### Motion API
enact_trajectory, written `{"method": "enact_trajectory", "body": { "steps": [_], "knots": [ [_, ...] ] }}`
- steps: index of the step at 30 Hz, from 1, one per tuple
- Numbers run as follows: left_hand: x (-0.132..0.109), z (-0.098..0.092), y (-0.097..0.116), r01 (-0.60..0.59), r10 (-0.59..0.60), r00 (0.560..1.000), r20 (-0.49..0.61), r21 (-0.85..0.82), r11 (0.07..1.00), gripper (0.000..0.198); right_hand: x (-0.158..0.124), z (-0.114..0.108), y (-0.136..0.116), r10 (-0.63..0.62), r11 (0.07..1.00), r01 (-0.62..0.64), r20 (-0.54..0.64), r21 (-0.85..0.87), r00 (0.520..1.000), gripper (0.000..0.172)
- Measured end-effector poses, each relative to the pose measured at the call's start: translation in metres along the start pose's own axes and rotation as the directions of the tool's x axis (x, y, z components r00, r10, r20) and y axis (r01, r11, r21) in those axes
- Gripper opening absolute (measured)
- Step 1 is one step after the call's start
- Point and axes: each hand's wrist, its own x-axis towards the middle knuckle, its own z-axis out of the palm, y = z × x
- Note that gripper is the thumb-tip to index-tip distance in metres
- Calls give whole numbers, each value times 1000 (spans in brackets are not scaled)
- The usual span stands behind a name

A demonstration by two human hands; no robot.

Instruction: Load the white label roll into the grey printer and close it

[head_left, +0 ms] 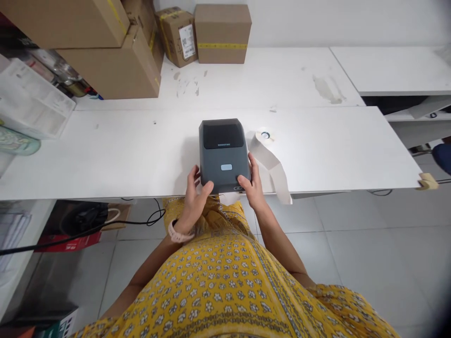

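Observation:
A dark grey label printer (225, 157) with a black window on top and a pale button sits at the front edge of the white table. My left hand (197, 192) grips its near left corner, thumb on top and fingers along the side. At the near right corner my right hand (252, 185) holds it the same way. A piece of white label paper (229, 198) shows below the printer's front. Just to the right lies a roll of white labels (265, 136), its loose strip running over the table edge. The printer's underside is hidden.
Cardboard boxes (112, 70) are stacked at the back left, with a smaller box (223, 35) against the wall. Clear plastic packaging (33, 98) and a green bottle (19, 142) stand at far left. A black cable (105, 227) hangs below the table.

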Motion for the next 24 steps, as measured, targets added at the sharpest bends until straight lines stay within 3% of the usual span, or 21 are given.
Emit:
{"method": "enact_trajectory", "body": {
  "steps": [2, 3, 4, 6, 7, 8, 9, 13, 20, 22, 24],
  "knots": [
    [-20, -7, -2, 65, -58, 991, -120, 58, 996, 52, 1, -1, 0, 3, 1000, -3, -1, 5, 1000, 91],
    [-29, -8, -3, 124, -121, 991, -63, 55, 991, 43, 1, -1, 0, 0, 1000, 0, -6, 3, 1000, 91],
    [-36, -7, -4, 201, -205, 974, 99, 49, 978, 41, 1, -1, 1, -5, 1000, 5, -11, -2, 1000, 91],
    [-42, 0, -5, 353, -329, 847, 418, 20, 935, 47, 1, -1, 1, -16, 1000, 16, -17, -22, 1000, 90],
    [-41, 6, -4, 414, -349, 774, 529, -6, 910, 50, 1, -1, 1, -21, 999, 21, -19, -31, 1000, 89],
    [-39, 13, -3, 461, -350, 732, 584, -47, 886, 52, 1, -1, 2, -24, 999, 23, -20, -38, 1000, 89],
    [-35, 19, -1, 491, -342, 720, 604, -95, 866, 52, 1, 0, 2, -24, 999, 23, -18, -42, 1000, 88],
    [-20, 38, 6, 525, -345, 754, 559, -196, 828, 45, 2, -1, 3, -13, 999, 14, 7, -47, 1000, 85],
    [-19, 42, 1, 433, -319, 826, 465, -161, 887, 42, -1, 1, 1, -58, 993, 56, -14, -99, 998, 77],
    [-19, 39, -4, 404, -295, 822, 488, -134, 905, 42, -5, -2, -12, -103, 977, 94, -36, -189, 994, 70],
    [-18, 32, -8, 391, -274, 785, 556, -102, 915, 43, -7, -6, -30, -217, 918, 184, -56, -351, 975, 56]
  ]
}}
